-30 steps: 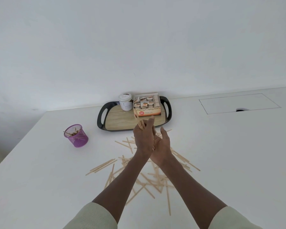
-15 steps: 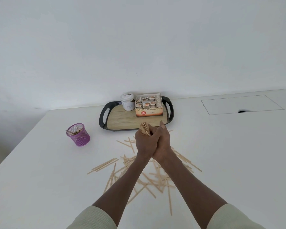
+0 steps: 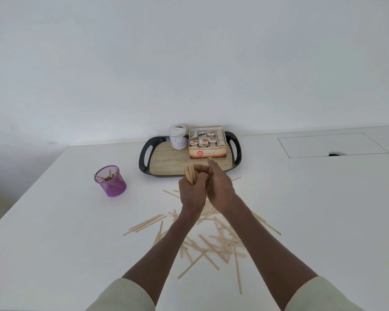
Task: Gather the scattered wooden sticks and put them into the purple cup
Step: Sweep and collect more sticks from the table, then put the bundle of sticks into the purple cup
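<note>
My left hand (image 3: 192, 191) grips a bundle of wooden sticks (image 3: 189, 174) whose ends stick up out of the fist. My right hand (image 3: 218, 185) presses against the left one from the right, its fingers partly wrapped round the same bundle, one finger pointing up. Both hands hover above the white table, just in front of the tray. Several loose wooden sticks (image 3: 213, 243) lie scattered on the table beneath and behind my forearms. The purple mesh cup (image 3: 110, 181) stands to the left with several sticks inside it.
A black-rimmed tray (image 3: 145, 157) with a wooden floor sits by the wall, carrying a white jar (image 3: 178, 138) and an open box of tea bags (image 3: 207, 142). A rectangular hatch (image 3: 330, 144) is set into the table at the right.
My hands have closed together round the stick bundle; the right hand went from open beside the left to clasping it. The view has shifted slightly.
</note>
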A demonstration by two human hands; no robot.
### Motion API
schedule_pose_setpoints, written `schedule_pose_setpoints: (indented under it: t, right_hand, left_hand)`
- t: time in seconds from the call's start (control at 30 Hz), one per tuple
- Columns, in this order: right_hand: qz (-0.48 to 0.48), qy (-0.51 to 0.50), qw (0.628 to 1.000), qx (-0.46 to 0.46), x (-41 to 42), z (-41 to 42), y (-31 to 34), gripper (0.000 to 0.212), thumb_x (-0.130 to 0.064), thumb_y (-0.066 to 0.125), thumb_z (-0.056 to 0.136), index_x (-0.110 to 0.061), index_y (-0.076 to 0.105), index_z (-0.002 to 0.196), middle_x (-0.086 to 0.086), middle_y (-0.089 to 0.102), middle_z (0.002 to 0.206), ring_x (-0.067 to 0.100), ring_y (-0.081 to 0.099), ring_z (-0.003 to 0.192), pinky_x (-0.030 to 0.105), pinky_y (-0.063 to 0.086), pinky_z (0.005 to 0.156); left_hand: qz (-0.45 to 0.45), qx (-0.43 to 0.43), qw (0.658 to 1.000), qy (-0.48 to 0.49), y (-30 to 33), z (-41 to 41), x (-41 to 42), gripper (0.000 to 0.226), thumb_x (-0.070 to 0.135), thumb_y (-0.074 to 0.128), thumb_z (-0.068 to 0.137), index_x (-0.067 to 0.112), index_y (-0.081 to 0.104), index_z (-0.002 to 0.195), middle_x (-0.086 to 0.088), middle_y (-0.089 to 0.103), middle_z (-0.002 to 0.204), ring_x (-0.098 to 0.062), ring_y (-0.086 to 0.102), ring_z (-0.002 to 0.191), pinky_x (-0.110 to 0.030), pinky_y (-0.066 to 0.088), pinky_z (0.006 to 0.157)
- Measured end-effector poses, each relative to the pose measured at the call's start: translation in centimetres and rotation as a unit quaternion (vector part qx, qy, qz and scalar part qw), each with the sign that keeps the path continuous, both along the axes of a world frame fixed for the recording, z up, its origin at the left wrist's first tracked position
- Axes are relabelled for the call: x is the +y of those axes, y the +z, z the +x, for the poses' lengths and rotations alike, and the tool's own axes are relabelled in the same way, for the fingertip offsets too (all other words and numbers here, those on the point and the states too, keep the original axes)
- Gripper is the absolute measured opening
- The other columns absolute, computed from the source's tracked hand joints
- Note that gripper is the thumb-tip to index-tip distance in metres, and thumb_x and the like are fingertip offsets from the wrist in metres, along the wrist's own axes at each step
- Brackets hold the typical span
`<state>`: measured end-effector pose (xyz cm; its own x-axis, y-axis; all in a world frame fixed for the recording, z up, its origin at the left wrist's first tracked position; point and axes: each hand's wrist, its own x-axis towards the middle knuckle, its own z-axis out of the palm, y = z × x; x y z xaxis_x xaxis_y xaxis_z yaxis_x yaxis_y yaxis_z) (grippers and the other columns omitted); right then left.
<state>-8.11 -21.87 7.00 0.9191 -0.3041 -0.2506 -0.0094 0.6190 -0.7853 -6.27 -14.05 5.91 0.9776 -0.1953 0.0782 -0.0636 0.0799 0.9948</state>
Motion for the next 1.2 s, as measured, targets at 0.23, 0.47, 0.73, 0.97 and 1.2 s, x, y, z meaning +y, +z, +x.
schedule_pose_setpoints:
  t: [0.23, 0.47, 0.73, 0.97, 1.2]
  right_hand:
    - [-0.493, 0.116, 0.86, -0.072, 0.0, 1.3, 4.9, 0.042, -0.05, 0.076, 0.079, -0.025, 0.072, 0.112, -0.015, 0.076, 0.096, -0.002, 0.069, 0.089, 0.012, 0.054, 0.075]
    - [-0.701, 0.189, 0.684, -0.077, 3.8, 3.0, 7.3, 0.015, -0.013, 0.075, 0.084, -0.013, 0.077, 0.099, -0.004, 0.076, 0.088, 0.007, 0.069, 0.086, 0.026, 0.057, 0.08]
    - [-0.754, 0.22, 0.616, -0.062, 9.2, 5.2, 7.1, 0.02, 0.0, 0.063, 0.087, -0.007, 0.078, 0.099, 0.008, 0.075, 0.093, 0.02, 0.07, 0.087, 0.038, 0.058, 0.081]
    - [-0.763, 0.195, 0.616, -0.033, 12.0, 7.5, 5.8, 0.023, 0.001, 0.061, 0.087, -0.006, 0.079, 0.1, 0.01, 0.076, 0.093, 0.021, 0.07, 0.085, 0.034, 0.059, 0.078]
    - [-0.73, 0.169, 0.662, 0.004, 12.9, 10.3, 5.4, 0.016, 0.002, 0.066, 0.083, -0.004, 0.08, 0.09, 0.009, 0.076, 0.083, 0.012, 0.066, 0.068, 0.02, 0.052, 0.066]
  left_hand:
    - [0.09, -0.067, 0.993, 0.026, -1.6, 2.7, 3.5, 0.042, 0.009, 0.065, 0.083, 0.014, 0.039, 0.051, 0.007, 0.032, 0.044, -0.009, 0.027, 0.043, -0.024, 0.026, 0.04]
    - [0.136, -0.118, 0.983, 0.035, -2.7, 5.0, 6.7, 0.039, 0.026, 0.062, 0.082, 0.024, 0.041, 0.048, 0.011, 0.038, 0.039, -0.006, 0.031, 0.04, -0.013, 0.024, 0.04]
    - [0.177, -0.11, 0.978, 0.01, -4.4, 8.1, 11.4, 0.027, 0.042, 0.045, 0.064, 0.023, 0.037, 0.046, 0.007, 0.034, 0.039, -0.009, 0.025, 0.041, -0.019, 0.022, 0.039]
    - [0.192, -0.103, 0.976, 0.01, -5.9, 10.3, 14.5, 0.037, 0.045, 0.051, 0.067, 0.013, 0.04, 0.052, 0.004, 0.04, 0.042, -0.011, 0.028, 0.044, -0.023, 0.024, 0.041]
    - [0.241, -0.077, 0.967, 0.026, -9.3, 12.1, 17.6, 0.029, 0.047, 0.074, 0.074, 0.027, 0.054, 0.081, 0.013, 0.062, 0.063, -0.003, 0.056, 0.057, -0.011, 0.041, 0.054]
